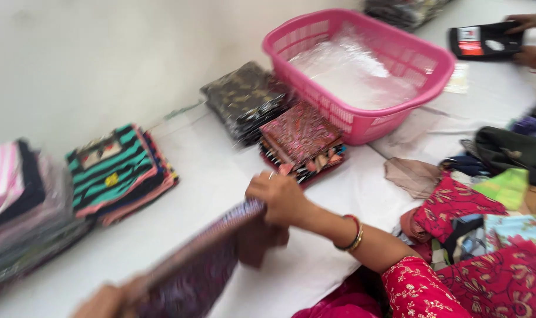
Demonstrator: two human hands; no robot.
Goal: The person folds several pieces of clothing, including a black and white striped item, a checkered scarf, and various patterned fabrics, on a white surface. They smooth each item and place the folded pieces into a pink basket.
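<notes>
I hold a dark purple patterned cloth [203, 259] stretched between both hands above the white surface. My right hand [278, 197] grips its upper right end, wrist with red and gold bangles. My left hand [106, 301] grips the other end at the bottom left edge, blurred and partly cut off. Just beyond my right hand lies a stack of folded red patterned cloths [301, 140].
A pink plastic basket [362, 121] with clear plastic bags stands at the back. Folded stacks: dark floral [244, 97], green striped [118, 171], pink and dark [18, 203]. Loose coloured garments [491, 194] pile at right. Another person's hands [530, 23] hold a black packet [484, 40].
</notes>
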